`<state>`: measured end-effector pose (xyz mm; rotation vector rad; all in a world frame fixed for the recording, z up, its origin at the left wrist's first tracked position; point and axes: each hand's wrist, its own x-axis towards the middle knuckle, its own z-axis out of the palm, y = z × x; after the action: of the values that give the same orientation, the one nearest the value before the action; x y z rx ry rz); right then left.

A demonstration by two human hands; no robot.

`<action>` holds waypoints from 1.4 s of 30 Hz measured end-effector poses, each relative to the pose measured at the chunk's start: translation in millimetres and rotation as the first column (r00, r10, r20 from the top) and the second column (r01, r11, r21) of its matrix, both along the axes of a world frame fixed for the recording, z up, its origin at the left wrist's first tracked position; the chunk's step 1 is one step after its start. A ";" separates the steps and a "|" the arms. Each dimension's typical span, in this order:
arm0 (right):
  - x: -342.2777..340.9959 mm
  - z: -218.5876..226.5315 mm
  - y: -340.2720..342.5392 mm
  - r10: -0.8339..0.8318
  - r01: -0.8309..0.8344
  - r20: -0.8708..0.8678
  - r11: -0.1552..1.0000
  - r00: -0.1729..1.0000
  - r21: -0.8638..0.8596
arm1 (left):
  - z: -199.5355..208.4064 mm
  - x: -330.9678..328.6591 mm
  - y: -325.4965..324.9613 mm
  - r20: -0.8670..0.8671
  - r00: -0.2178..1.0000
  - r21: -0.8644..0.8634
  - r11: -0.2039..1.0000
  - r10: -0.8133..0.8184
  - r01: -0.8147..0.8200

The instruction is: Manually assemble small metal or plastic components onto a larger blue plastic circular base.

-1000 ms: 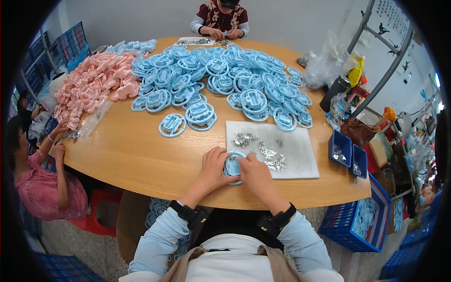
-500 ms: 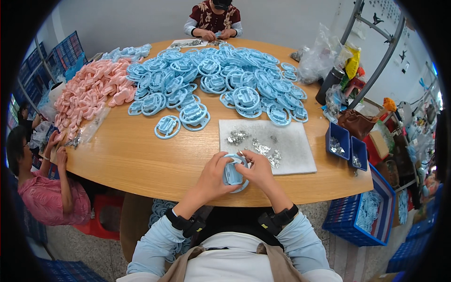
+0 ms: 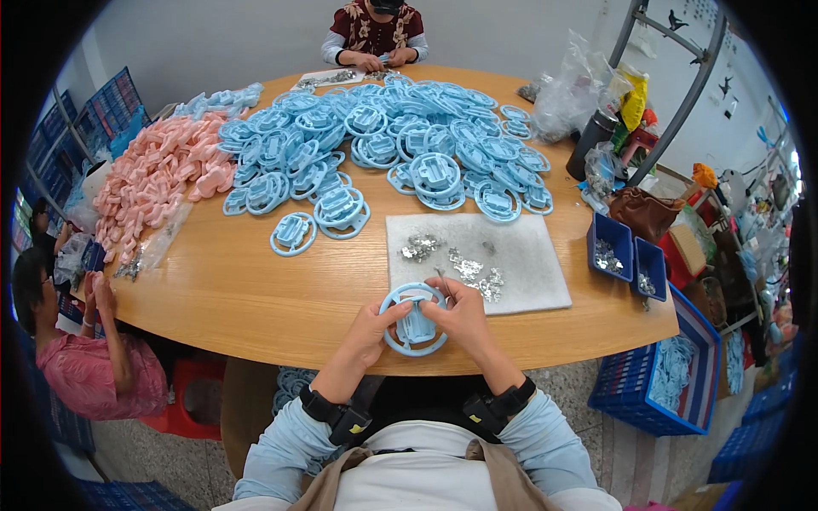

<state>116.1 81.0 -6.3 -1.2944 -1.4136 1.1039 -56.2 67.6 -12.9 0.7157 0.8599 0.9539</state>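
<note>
Over the table's front edge I hold a light-blue plastic ring (image 3: 416,329) with a boxy centre part. My left hand (image 3: 366,335) grips its left side, thumb on the centre part. My right hand (image 3: 464,318) is closed at its right side, thumb pressing the middle; a thin dark tool, perhaps tweezers (image 3: 442,278), sticks up from its fingers. Just beyond lies a white pad (image 3: 532,264) bearing small shiny metal pieces (image 3: 466,267) in loose heaps. Whether a metal piece sits under my thumbs is hidden.
A big pile of similar blue rings (image 3: 434,175) covers the table's far middle, beside a heap of pink parts (image 3: 158,175). Two blue bins (image 3: 610,247) stand right, above a blue crate (image 3: 682,375) on the floor. Co-workers sit at the far side (image 3: 375,34) and left (image 3: 98,366).
The blue ring now faces up more flatly, with its whole rim showing. My left hand has shifted to its left edge, and both thumbs meet near the middle. The left co-worker's hands have risen.
</note>
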 end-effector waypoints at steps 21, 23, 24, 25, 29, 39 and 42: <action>26.5 -12.6 11.9 -0.255 0.231 0.107 0.952 0.961 0.202 | -33.2 -13.5 27.2 0.247 0.948 -0.042 0.980 0.199 -0.195; 35.1 -14.3 13.6 -0.286 0.262 0.121 0.947 0.950 0.185 | -26.5 -7.6 24.1 0.128 0.978 0.018 0.986 0.163 -0.167; 39.2 -16.0 13.8 -0.296 0.268 0.134 0.944 0.946 0.195 | -19.2 -4.5 21.3 0.064 0.988 0.047 0.988 0.142 -0.145; 41.9 -19.2 14.5 -0.301 0.269 0.147 0.941 0.942 0.203 | -12.2 -7.3 15.8 -0.033 0.999 0.086 0.996 0.028 -0.025; 48.2 -18.9 15.3 -0.312 0.257 0.235 0.937 0.921 0.237 | -5.2 -37.4 1.2 -0.361 0.874 0.030 0.933 -0.324 0.358; 48.8 -20.9 21.8 -0.222 0.052 0.605 0.957 0.765 0.285 | 16.3 -37.6 27.0 -0.734 0.581 0.669 0.521 0.352 0.529; 47.9 -19.5 23.6 -0.214 -0.019 0.677 0.947 0.705 0.320 | 1.1 -27.2 46.7 -0.837 0.488 0.543 0.491 0.248 0.681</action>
<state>164.0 104.6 -25.8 -1.6176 -1.9459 0.2538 -83.4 114.3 -11.8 2.3413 1.0344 0.6272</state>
